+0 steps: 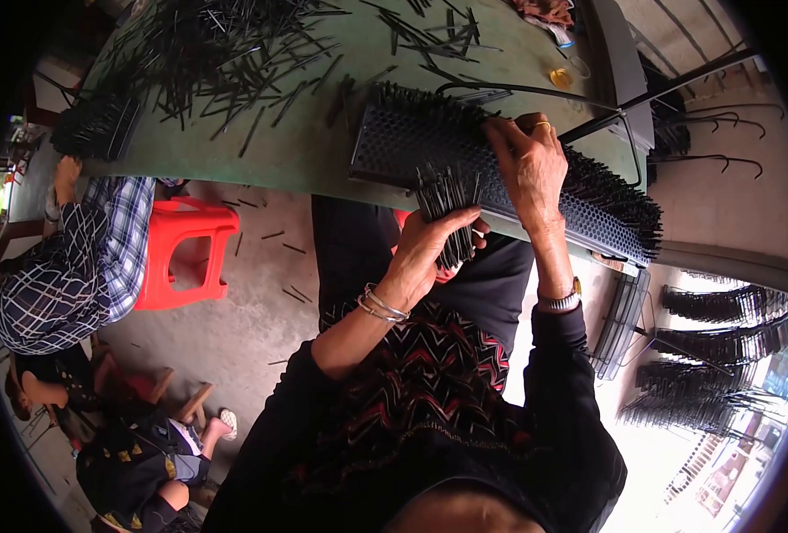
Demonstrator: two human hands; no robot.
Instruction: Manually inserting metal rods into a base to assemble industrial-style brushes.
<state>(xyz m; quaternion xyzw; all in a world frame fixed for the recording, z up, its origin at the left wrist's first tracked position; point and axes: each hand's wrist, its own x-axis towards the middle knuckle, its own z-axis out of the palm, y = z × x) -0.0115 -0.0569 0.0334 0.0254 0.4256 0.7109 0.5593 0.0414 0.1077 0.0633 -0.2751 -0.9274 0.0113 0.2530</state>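
A bundle of thin black sticks (448,194) is gripped in my left hand (425,242), upright in front of the table's near edge. Beyond it a long dark rack (403,147) with a face full of small holes lies along that edge. Rows of black sticks (612,200) bristle from the rack's back and right end. My right hand (534,173) reaches over the middle of the rack, its fingers closed down by the sticks. Whatever those fingertips pinch is hidden. A ring and a watch show on the right arm, bangles on the left.
Loose black sticks (225,53) are heaped across the green table (261,173). A thin black metal frame (581,133) passes over the rack's right side. A red plastic stool (163,258) stands at left, near a person in a checked top (65,266). Stick-filled racks (723,342) stand at right.
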